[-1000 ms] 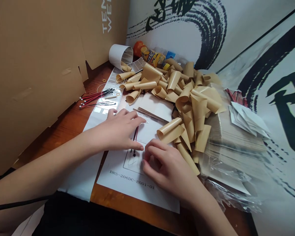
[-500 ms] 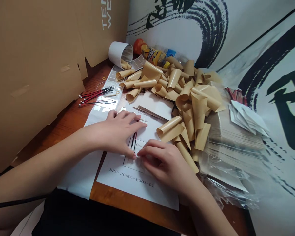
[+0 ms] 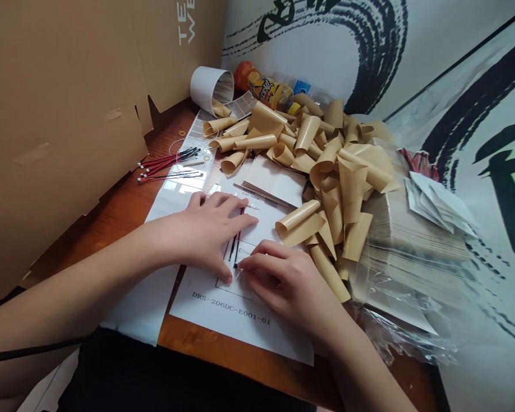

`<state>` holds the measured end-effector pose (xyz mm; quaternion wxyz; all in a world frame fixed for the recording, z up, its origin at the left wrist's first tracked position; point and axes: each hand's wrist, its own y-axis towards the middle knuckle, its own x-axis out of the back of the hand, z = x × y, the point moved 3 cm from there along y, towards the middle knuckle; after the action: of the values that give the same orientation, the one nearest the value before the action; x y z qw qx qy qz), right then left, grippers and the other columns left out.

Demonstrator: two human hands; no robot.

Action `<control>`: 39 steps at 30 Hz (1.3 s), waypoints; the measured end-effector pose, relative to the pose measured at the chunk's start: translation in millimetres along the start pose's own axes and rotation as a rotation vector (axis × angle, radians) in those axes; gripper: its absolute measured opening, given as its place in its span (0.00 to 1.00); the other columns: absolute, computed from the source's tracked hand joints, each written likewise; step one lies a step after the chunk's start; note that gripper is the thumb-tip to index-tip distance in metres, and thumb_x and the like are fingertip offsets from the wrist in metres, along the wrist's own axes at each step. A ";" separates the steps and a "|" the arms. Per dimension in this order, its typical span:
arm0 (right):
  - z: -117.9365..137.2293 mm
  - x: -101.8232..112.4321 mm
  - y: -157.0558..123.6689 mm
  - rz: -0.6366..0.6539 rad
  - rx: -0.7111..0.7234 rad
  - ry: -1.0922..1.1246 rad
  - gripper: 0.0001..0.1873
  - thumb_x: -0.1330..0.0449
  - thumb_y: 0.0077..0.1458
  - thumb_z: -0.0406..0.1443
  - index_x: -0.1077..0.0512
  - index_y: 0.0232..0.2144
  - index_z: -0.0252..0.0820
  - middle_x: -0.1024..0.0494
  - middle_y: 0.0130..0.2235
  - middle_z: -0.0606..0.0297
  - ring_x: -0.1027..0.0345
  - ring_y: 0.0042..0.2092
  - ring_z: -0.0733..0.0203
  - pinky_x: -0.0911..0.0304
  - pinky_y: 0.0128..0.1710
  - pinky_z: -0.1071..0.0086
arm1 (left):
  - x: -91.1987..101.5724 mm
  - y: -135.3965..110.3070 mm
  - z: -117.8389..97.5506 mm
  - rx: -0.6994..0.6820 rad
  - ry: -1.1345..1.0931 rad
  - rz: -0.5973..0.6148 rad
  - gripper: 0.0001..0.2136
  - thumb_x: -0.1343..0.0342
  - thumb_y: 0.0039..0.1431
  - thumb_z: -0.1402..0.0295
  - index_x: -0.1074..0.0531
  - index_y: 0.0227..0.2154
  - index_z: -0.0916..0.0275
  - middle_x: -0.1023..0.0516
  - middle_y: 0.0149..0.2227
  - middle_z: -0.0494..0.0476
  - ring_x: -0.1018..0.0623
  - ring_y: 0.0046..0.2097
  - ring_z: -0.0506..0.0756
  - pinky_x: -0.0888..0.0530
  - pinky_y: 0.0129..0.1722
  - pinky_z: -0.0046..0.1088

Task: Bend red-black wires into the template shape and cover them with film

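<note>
Grip loose: left hand lying open on the printed sheet, just beside a red-and-black wire lead pointing to twelve o'clock, right hand touching its black end, pinch unclear; curled tan strips crowd the sheet's two o'clock edge.

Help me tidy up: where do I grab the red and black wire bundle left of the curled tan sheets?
Pinch the wires at their gathered black end, from above with your left hand, the nearer one. The leads converge there; the other end fans into separate small connectors.
</note>
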<state>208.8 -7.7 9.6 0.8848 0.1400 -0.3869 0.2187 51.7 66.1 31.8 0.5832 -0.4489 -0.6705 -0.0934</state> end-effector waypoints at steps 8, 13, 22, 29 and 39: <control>9.2 1.7 0.3 0.062 -0.021 0.012 0.11 0.45 0.61 0.30 0.22 0.35 0.42 0.27 0.34 0.64 0.34 0.32 0.65 0.41 0.31 0.71 | -1.3 0.0 -0.6 0.006 0.014 0.004 0.44 0.35 0.45 0.52 0.43 0.67 0.51 0.55 0.74 0.63 0.53 0.71 0.71 0.49 0.64 0.57; 10.7 1.9 0.1 0.056 -0.062 0.039 0.10 0.45 0.57 0.28 0.24 0.34 0.40 0.26 0.32 0.64 0.35 0.31 0.64 0.42 0.30 0.71 | -1.0 0.2 -1.3 0.009 0.016 -0.002 0.44 0.35 0.45 0.53 0.42 0.66 0.51 0.55 0.74 0.63 0.53 0.71 0.71 0.50 0.65 0.57; 12.1 3.5 0.3 0.055 0.045 0.207 0.16 0.47 0.58 0.25 0.20 0.36 0.43 0.25 0.34 0.64 0.33 0.31 0.66 0.39 0.31 0.72 | -1.9 0.6 -1.0 0.002 0.029 -0.009 0.43 0.36 0.47 0.51 0.42 0.67 0.51 0.54 0.73 0.64 0.53 0.71 0.71 0.48 0.64 0.57; 14.1 4.2 2.6 0.059 -0.032 0.182 0.11 0.43 0.56 0.26 0.22 0.34 0.42 0.23 0.34 0.65 0.31 0.32 0.66 0.39 0.31 0.73 | -1.7 0.3 -0.6 0.000 0.019 -0.013 0.43 0.36 0.47 0.52 0.42 0.66 0.51 0.54 0.74 0.64 0.52 0.71 0.71 0.49 0.64 0.57; 2.6 0.0 1.6 0.030 -0.065 0.059 0.06 0.40 0.62 0.32 0.23 0.34 0.42 0.23 0.33 0.64 0.32 0.31 0.65 0.42 0.30 0.72 | -0.1 1.0 4.1 0.000 -0.040 -0.002 0.47 0.34 0.43 0.48 0.44 0.67 0.50 0.52 0.73 0.61 0.52 0.71 0.71 0.50 0.65 0.56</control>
<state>206.3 -7.4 11.5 0.8965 0.0987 -0.3698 0.2232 49.5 69.3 30.1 0.5697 -0.4499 -0.6825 -0.0849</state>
